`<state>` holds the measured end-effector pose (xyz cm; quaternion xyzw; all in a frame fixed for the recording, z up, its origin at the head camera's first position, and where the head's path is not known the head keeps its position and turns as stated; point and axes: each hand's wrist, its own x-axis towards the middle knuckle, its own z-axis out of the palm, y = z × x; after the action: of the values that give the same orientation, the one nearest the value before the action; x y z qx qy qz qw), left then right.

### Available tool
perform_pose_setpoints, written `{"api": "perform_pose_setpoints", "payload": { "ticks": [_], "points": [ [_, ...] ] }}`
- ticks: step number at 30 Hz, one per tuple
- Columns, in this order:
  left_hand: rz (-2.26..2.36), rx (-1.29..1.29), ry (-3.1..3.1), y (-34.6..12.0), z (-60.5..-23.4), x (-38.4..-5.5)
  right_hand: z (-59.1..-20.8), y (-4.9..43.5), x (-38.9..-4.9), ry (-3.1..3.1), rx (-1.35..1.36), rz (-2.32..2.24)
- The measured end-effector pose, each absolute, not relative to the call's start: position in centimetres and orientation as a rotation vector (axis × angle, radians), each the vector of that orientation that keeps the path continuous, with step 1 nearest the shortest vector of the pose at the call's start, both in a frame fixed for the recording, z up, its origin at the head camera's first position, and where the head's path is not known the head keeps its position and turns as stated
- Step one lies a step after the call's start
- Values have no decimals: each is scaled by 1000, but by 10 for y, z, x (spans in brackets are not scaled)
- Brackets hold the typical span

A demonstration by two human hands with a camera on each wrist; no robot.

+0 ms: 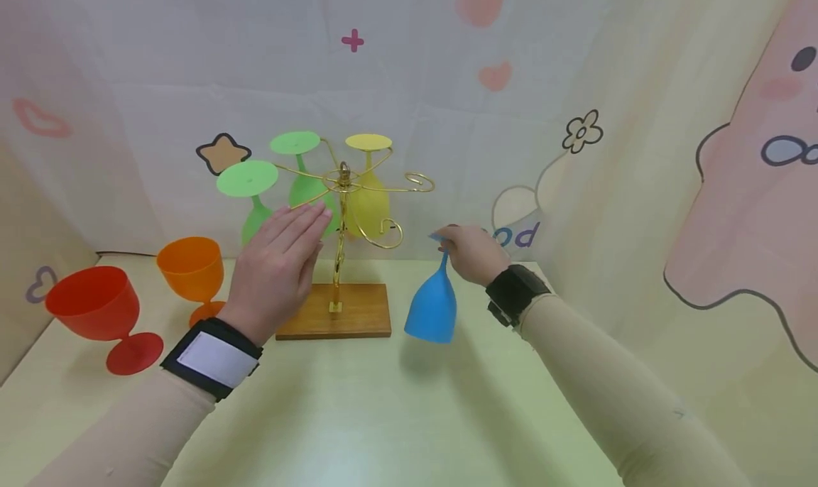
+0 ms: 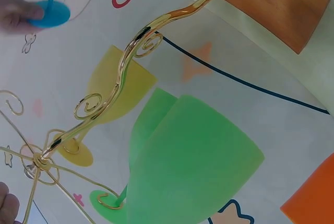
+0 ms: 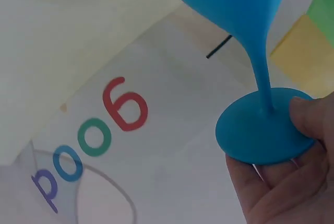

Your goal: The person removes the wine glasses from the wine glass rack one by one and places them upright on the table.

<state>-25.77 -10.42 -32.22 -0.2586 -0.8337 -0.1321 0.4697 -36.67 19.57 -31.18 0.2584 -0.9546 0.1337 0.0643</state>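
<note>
My right hand (image 1: 476, 254) pinches the round foot of a blue goblet (image 1: 433, 306), which hangs upside down over the table. In the right wrist view the thumb (image 3: 308, 119) lies on the foot's stem side, with fingers beneath. My left hand (image 1: 275, 260), fingers straight and together, is at the front left arm of a gold rack (image 1: 339, 263). Two green goblets (image 1: 248, 179) and a yellow goblet (image 1: 368, 210) hang upside down by their feet from the rack's arms. Two curled arms on its right hold nothing. My left hand partly hides the nearer green goblet.
The rack stands on a wooden base (image 1: 364, 324). A red goblet (image 1: 96, 306) and an orange goblet (image 1: 192, 270) stand upright on the table (image 1: 358, 430) at left. A printed curtain (image 1: 409, 61) hangs close behind and along the right side.
</note>
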Motion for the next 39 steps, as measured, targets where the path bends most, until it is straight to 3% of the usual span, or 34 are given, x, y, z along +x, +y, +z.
{"api": "perform_pose_setpoints", "payload": {
  "ticks": [8, 22, 32, 39],
  "points": [
    [-314, -630, -2056, -104, -322, -257, -367, 209, -353, -2986, 682, 822],
    [-341, -624, -2043, -109, -323, -256, -433, 197, -327, -2820, -16, 2310],
    [-343, -654, -2058, -114, -330, -255, -449, 188, -311, -2737, -7, 2545],
    [-395, -736, -2073, -119, -342, -231, -450, 173, -303, -2743, 62, 2555]
  ]
}}
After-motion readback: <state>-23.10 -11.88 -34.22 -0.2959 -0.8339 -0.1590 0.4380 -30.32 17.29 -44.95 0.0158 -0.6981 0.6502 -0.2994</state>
